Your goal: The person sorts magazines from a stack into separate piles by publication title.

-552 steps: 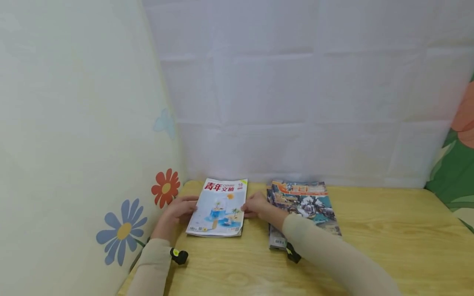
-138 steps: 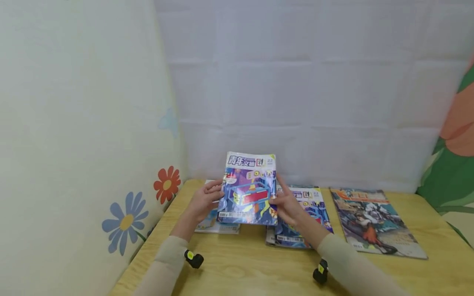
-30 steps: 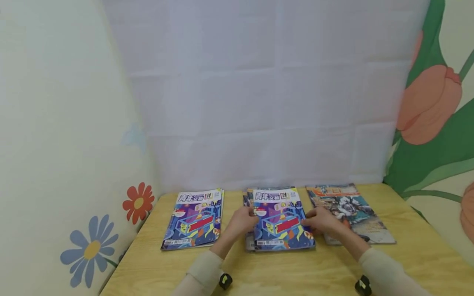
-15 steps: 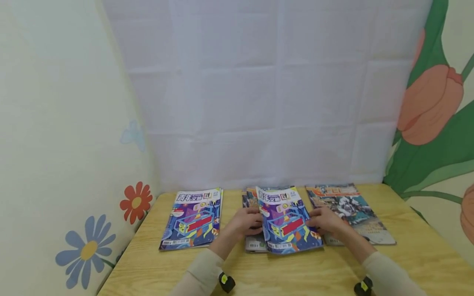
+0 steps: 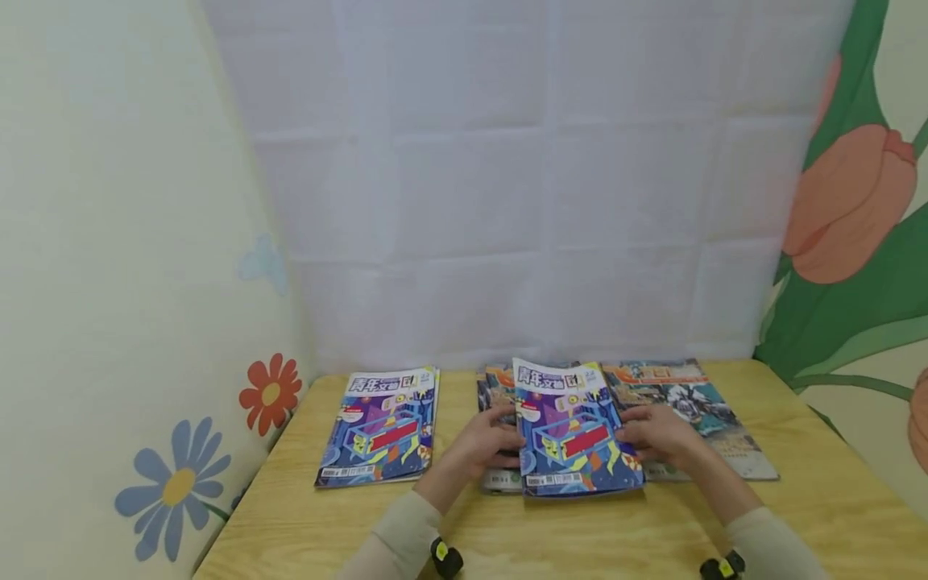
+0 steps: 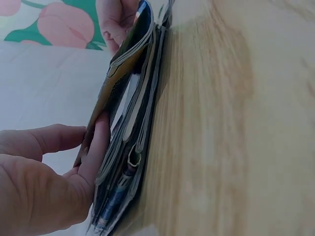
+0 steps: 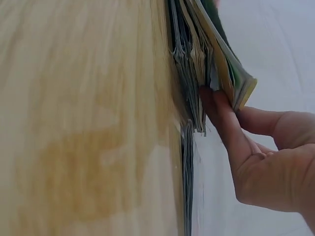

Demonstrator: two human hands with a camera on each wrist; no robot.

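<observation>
Purple magazine (image 5: 580, 439), side edges pinched in my left grip (image 5: 490, 440) and right grip (image 5: 658, 432); best hold both level, clear of the pile (image 5: 497, 391).

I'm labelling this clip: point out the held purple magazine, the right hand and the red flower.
Held purple magazine (image 5: 582, 431), head view: middle of front cover.
Right hand (image 7: 266, 160), right wrist view: middle of the hand.
Red flower (image 5: 271, 395), head view: its yellow centre.

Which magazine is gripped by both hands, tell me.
The purple magazine over the middle stack, pinched by left hand and right hand; the purple lookalike at far left lies untouched.
</observation>
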